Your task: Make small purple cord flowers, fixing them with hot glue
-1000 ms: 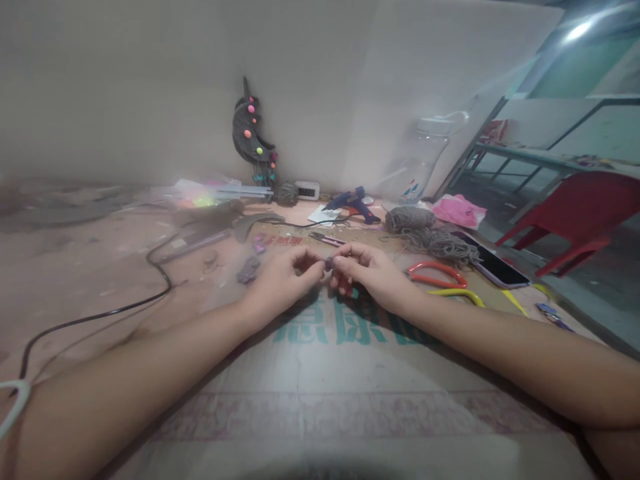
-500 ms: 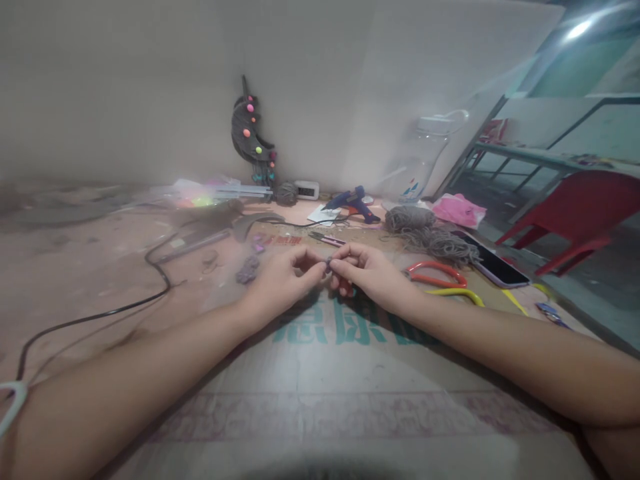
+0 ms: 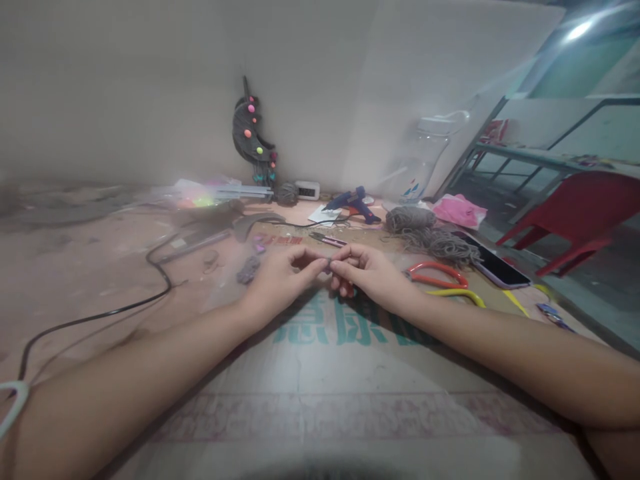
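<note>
Both of my hands meet over the cardboard sheet [image 3: 300, 373], their fingertips pinching one tiny dark purplish piece [image 3: 329, 264]. My left hand [image 3: 287, 273] grips it from the left between thumb and forefinger. From the right, my right hand [image 3: 367, 273] pinches the same piece, its other fingers curled beneath. What the piece is, I cannot make out; the fingertips cover most of it. Left of my left hand lies a small heap of purple-grey bits [image 3: 247, 270]. A slim cutter or pen-like tool [image 3: 327, 239] rests just beyond my fingertips.
At right lie orange-handled pliers [image 3: 437, 272], a yellow handle [image 3: 457, 293], grey yarn [image 3: 430, 240] and a phone [image 3: 500, 263]. Farther back are a blue glue gun [image 3: 355, 202], a clear bottle [image 3: 423, 160] and a yarn-wrapped crescent [image 3: 250, 133]. A black cable [image 3: 120, 309] crosses the left side.
The fingertips have shifted very slightly around the small piece. Both hands stay in the same place, and the objects on the table have not moved.
</note>
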Demonstrator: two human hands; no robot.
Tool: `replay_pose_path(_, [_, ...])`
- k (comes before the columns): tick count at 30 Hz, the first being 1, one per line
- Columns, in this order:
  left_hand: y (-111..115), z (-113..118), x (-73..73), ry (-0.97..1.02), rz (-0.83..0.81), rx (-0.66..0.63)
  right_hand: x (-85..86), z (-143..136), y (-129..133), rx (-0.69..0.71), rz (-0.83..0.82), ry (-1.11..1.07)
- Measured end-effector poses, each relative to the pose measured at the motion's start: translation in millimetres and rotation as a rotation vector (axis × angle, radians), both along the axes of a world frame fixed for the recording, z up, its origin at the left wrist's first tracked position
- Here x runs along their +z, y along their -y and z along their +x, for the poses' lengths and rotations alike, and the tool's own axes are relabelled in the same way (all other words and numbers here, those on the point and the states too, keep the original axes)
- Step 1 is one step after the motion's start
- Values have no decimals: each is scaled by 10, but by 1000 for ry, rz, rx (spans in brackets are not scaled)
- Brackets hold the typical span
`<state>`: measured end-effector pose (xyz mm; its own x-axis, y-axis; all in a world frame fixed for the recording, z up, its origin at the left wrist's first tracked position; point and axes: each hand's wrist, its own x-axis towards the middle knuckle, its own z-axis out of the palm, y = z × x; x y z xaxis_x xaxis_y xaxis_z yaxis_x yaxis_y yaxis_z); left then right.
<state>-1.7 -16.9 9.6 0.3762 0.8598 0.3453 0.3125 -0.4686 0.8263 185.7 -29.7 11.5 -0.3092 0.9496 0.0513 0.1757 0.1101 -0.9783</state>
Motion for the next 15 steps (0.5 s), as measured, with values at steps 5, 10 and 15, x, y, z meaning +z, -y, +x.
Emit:
replay_pose_path(5, [-26, 6, -29, 22, 3, 39, -9, 13, -43, -9, 18, -3])
replay_pose_path(10, [-35, -11, -33, 11, 4, 15, -27, 19, -54, 2, 49, 42])
replay_pose_path(15, [-44, -12, -40, 33, 12, 10, -22, 16, -30, -39, 48, 22])
